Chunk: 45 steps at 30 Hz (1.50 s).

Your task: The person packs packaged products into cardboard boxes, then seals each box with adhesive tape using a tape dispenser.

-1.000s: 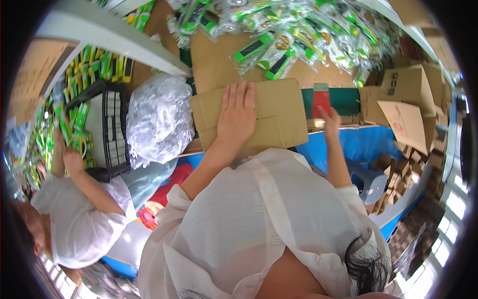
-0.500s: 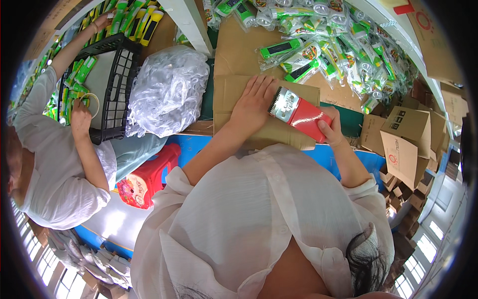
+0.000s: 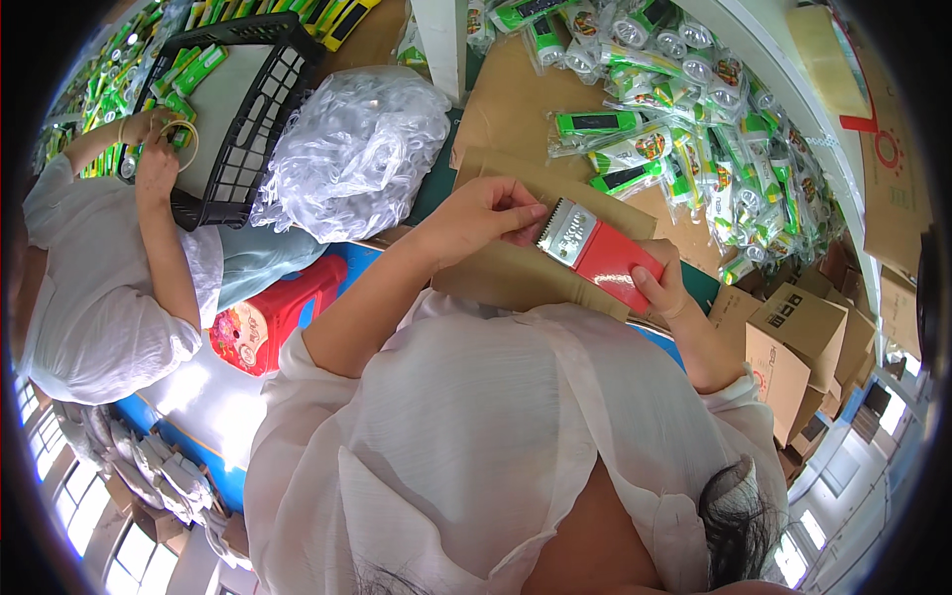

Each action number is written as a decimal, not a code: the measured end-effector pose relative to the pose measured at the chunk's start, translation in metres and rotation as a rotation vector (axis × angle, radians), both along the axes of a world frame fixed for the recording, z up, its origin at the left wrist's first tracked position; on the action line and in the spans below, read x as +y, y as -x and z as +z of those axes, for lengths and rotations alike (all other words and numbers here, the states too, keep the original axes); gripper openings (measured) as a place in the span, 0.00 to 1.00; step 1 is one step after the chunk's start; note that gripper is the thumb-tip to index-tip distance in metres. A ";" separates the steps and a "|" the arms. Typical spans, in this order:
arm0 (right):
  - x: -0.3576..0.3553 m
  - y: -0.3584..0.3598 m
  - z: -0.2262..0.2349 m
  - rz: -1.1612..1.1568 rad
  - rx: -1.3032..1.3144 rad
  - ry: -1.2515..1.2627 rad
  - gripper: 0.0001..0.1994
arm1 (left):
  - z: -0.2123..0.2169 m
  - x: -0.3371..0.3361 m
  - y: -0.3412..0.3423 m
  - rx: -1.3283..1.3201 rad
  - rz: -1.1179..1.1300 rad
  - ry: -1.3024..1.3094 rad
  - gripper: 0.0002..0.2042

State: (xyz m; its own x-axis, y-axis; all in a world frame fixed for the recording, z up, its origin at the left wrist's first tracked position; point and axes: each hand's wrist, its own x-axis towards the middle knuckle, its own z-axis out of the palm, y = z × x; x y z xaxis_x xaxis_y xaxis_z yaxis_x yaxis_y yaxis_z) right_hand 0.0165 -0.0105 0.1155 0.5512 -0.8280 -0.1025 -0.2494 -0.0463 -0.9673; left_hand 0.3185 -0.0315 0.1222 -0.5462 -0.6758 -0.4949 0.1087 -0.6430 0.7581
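Red toothed dispenser (image 3: 607, 266), centre-right of frame, above brown cardboard (image 3: 526, 276); clamped in right hand (image 3: 666, 282). Left hand (image 3: 488, 213): fingers curled beside teeth, pinch indiscernible. Advisable: fingertips clear of teeth, cardboard steady.

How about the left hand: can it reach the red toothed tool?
Likely yes: the left hand is right beside the red toothed tool, with nothing visible between them; the right hand holds it.
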 end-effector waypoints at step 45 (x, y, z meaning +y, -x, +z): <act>-0.049 -0.017 0.041 0.319 0.215 -0.154 0.13 | -0.113 0.042 -0.065 -0.705 0.012 0.046 0.20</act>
